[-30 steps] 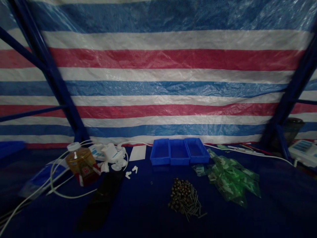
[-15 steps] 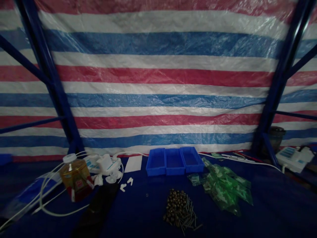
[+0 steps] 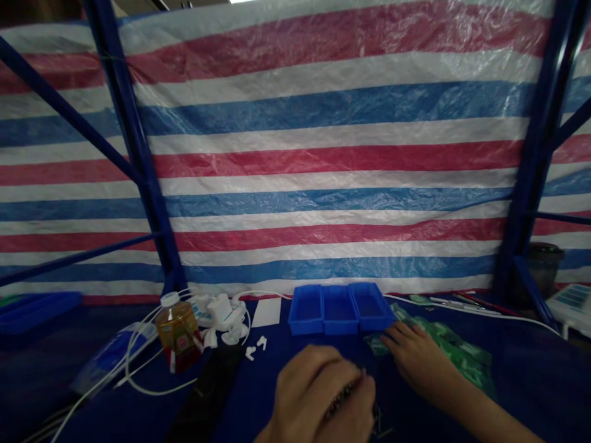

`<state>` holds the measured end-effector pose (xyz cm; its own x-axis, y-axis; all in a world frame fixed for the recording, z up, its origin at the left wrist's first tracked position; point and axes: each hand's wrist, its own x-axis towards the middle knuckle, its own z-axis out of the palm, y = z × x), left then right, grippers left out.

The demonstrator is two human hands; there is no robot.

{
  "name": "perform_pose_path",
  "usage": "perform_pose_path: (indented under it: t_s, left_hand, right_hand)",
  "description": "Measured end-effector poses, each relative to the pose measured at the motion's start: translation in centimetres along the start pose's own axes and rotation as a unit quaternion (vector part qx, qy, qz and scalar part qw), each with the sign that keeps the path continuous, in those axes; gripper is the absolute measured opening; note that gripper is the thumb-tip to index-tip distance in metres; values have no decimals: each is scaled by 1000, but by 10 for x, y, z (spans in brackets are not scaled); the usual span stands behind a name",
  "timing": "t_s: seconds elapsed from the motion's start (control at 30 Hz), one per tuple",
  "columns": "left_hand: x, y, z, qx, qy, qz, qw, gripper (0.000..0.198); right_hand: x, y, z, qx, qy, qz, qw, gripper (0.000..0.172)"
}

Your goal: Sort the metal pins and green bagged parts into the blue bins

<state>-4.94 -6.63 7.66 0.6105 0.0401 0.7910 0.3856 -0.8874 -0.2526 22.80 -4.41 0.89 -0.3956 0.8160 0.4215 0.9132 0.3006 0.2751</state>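
Note:
In the lower middle, my left hand (image 3: 318,397) is over a pile of small dark metal fittings (image 3: 340,400). Its fingers and thumb curl together; a tiny bit of metal shows at the fingertips, too small to name. A few thin screws or nails (image 3: 379,424) poke out to its right, and the hand covers most of the pile. My right hand (image 3: 418,357) reaches in from the right, its fingers stretched forward and a little apart. Its fingertips touch or hover over a small green plastic bag (image 3: 376,346), beside a heap of green plastic bags (image 3: 466,360).
Three joined blue trays (image 3: 339,326) stand behind the hands. Left of them are white paper (image 3: 266,312), white earbuds (image 3: 256,347), a power strip (image 3: 221,311), a bottle of amber liquid (image 3: 179,332) and loose cables. Blue posts (image 3: 148,184) frame a striped sheet (image 3: 332,160).
Both my hands have come into view, the left over the metal pile and the right to the green bags. The camera view has shifted, so the trays and bottle appear farther right.

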Motion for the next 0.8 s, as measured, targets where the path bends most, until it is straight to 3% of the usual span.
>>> perform_pose_path:
  t_s: [0.1,0.23,0.33,0.43,0.5,0.57,0.67,0.8]
  left_hand:
    - [6,-44,49,-42,12,-65,997,17]
    - [-22,-79,91,-49,-81,-113,989,17]
    - [-38,-79,95,-52,-103,-130,985,18]
    - [-39,-71,93,-43,-103,-140,984,18]
    - [-38,-69,94,-33,-101,-145,984,18]
    - [-37,-70,96,-28,-98,-153,983,18]
    - [-40,-76,98,-33,-97,-166,981,17]
    - [-44,-83,96,-40,-102,-185,977,17]
  right_hand:
    - [7,-10,17,-16,-39,-7,999,29]
    - [17,-17,17,-31,-67,-12,997,23]
    - [17,-17,6,-6,-36,-4,999,19]
    - [13,-13,-18,17,109,31,993,20]
    - [17,-5,-37,21,224,60,972,21]
    - [32,7,-51,19,291,82,953,22]
    - [63,27,-48,24,266,100,959,25]
    - [83,44,-2,110,130,126,977,31]
